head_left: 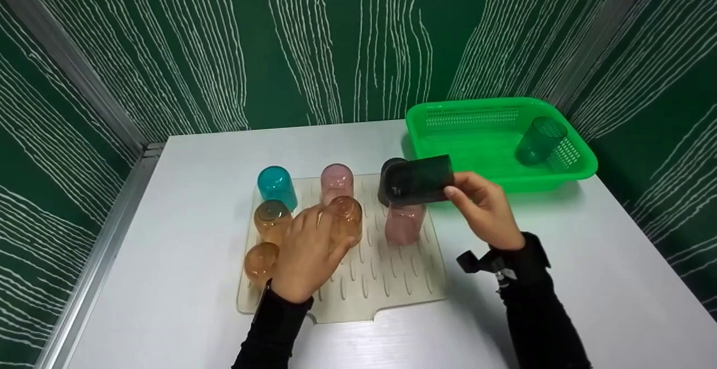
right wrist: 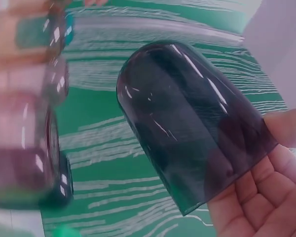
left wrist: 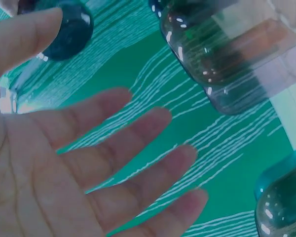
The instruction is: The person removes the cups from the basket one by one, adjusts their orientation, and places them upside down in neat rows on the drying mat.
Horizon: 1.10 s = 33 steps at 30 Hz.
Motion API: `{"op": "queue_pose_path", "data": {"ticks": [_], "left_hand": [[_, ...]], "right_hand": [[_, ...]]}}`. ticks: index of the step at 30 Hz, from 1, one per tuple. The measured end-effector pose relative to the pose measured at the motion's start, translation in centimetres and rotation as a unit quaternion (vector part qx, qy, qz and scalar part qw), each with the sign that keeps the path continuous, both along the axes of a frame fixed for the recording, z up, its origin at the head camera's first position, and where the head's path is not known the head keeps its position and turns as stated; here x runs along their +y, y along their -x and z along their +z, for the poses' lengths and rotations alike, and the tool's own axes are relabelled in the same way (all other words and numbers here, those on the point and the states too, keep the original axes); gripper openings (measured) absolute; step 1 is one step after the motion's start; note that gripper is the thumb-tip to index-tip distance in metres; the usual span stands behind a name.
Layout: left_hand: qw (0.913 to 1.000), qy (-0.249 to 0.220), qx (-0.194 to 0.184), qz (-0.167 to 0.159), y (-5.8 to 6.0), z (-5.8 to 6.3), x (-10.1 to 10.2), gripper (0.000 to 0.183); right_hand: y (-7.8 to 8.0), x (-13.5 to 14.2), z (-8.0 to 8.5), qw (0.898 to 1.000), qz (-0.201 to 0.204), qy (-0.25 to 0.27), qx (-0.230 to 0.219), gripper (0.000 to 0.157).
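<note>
My right hand [head_left: 487, 206] holds a dark grey glass [head_left: 423, 181] near its rim, thumb on one side and fingers on the other. The glass lies sideways in the air; the right wrist view shows its rounded base pointing away from the palm. My left hand [head_left: 311, 248] is over the beige drying mat [head_left: 403, 296], beside an amber glass [head_left: 346, 218]. In the left wrist view its fingers [left wrist: 133, 133] spread loosely with nothing between them. Two other amber glasses, one behind [head_left: 270, 215] and one nearer [head_left: 260, 262], stand upside down left of that hand.
Also upside down around the mat are a teal glass [head_left: 277, 185], a pink glass [head_left: 336, 178], another pink glass [head_left: 404, 229] and a second dark glass [head_left: 386, 190], partly hidden. A green basket [head_left: 482, 181] with a tinted glass [head_left: 539, 142] inside stands at the back right.
</note>
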<state>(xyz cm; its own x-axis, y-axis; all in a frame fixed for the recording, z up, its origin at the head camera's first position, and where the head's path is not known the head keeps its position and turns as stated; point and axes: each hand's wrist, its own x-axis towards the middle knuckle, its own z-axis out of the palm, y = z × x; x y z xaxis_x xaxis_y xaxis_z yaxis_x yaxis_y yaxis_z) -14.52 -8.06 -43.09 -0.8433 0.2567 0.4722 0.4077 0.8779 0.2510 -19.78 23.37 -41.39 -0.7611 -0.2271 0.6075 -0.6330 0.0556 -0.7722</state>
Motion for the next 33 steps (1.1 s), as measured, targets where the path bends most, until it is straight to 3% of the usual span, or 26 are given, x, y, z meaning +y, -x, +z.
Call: {"op": "queue_pose_path", "data": {"ticks": [5, 8, 10, 15, 19, 23, 27, 33], "left_hand": [[0.9966, -0.074, -0.016, -0.033, 0.2, 0.3, 0.2, 0.084], [0.9864, -0.139, -0.055, -0.068, 0.2, 0.4, 0.5, 0.100], [0.9740, -0.188, -0.087, -0.093, 0.1, 0.5, 0.7, 0.107], [0.9280, -0.305, -0.158, -0.144, 0.0, 0.3, 1.3, 0.115], [0.8969, -0.367, -0.182, -0.166, -0.1, 0.0, 1.7, 0.122], [0.8756, -0.413, -0.187, -0.167, -0.3, -0.1, 2.1, 0.124], [0.8676, -0.439, -0.177, -0.153, -0.5, 0.1, 2.5, 0.107], [0.8656, -0.449, -0.177, -0.132, -0.5, 0.3, 2.7, 0.078]], "right_hand": [[-0.5, -1.4, -0.7, 0.997, 0.059, 0.040, -0.010, 0.019], [-0.9, -2.3, -0.9, 0.995, 0.081, 0.047, -0.017, 0.017], [-1.1, -2.9, -1.0, 0.995, 0.090, 0.041, -0.021, 0.016], [-1.9, -4.1, -1.0, 0.995, 0.095, 0.014, -0.029, 0.013], [-2.4, -5.0, -1.2, 0.993, 0.109, 0.004, -0.038, 0.011], [-2.9, -5.7, -1.4, 0.990, 0.131, 0.009, -0.050, 0.014], [-3.2, -6.2, -1.7, 0.987, 0.149, 0.032, -0.054, 0.015], [-3.4, -6.4, -1.8, 0.982, 0.168, 0.065, -0.052, 0.015]]}}
